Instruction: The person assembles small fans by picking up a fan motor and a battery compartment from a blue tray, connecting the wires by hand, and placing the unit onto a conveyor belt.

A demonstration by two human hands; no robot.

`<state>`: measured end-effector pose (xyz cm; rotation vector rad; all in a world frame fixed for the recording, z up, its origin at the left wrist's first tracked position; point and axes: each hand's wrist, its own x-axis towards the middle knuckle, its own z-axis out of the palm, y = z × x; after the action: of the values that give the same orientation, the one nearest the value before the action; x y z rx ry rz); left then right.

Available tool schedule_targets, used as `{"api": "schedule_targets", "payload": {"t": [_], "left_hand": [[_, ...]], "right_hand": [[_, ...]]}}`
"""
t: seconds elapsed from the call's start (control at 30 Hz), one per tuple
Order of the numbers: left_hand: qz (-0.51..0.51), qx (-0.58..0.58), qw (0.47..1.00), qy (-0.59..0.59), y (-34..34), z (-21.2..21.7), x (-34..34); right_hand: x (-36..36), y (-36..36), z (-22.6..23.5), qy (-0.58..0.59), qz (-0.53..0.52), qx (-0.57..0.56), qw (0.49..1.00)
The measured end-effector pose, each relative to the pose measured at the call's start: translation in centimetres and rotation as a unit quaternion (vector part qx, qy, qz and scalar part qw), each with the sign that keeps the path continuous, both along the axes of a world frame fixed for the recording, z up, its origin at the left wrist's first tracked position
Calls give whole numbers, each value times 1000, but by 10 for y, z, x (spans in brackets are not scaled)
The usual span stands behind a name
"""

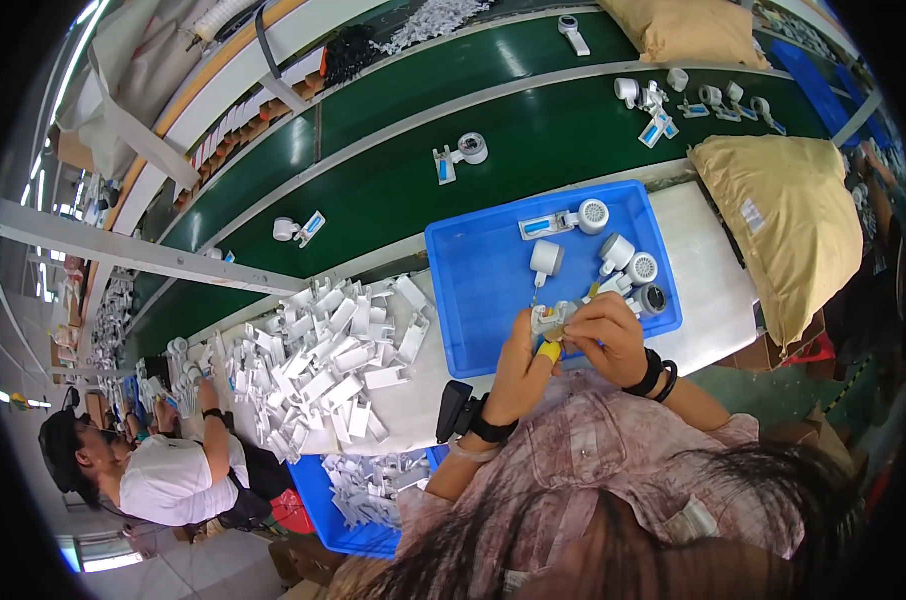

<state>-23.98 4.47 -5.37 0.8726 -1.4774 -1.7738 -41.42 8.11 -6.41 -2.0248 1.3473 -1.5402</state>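
Note:
Both hands meet above the near edge of a blue tray. My left hand is closed on a small white plastic part. A yellow piece, like a tool handle, shows beside its thumb; its full shape is hidden. The fingers of my right hand are pinched together at the same part, and what they hold is covered. Within the tray lie several white handheld fan units, among them one with a blue cell in its handle, a round fan head and a grilled head.
White plastic housings are heaped left of the tray, with a blue bin of similar parts below. Beyond runs a green conveyor carrying fan units. A brown sack stands at right. Another person works at far left.

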Motion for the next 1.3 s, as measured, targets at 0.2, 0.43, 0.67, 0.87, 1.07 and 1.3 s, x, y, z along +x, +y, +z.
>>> {"api": "schedule_targets", "payload": {"t": [0.2,0.43,0.67,0.87,1.07,1.3], "left_hand": [[-13,-30,999,-25,2,0,1],[-21,-37,999,-32,3,-2,0],[-13,-83,995,-44,3,4,-2],[-8,-29,999,11,4,0,-2],[1,-52,997,-54,7,-7,-2],[18,-46,996,-77,10,-11,-4]], "right_hand": [[1,0,2,3,-11,-19,1000],[0,0,1,-2,-7,-22,1000],[1,-1,-1,3,-11,-20,1000],[2,-2,-2,7,-21,-16,1000],[1,-3,4,27,-17,-15,999],[1,-4,2,23,-13,-17,1000]]}}
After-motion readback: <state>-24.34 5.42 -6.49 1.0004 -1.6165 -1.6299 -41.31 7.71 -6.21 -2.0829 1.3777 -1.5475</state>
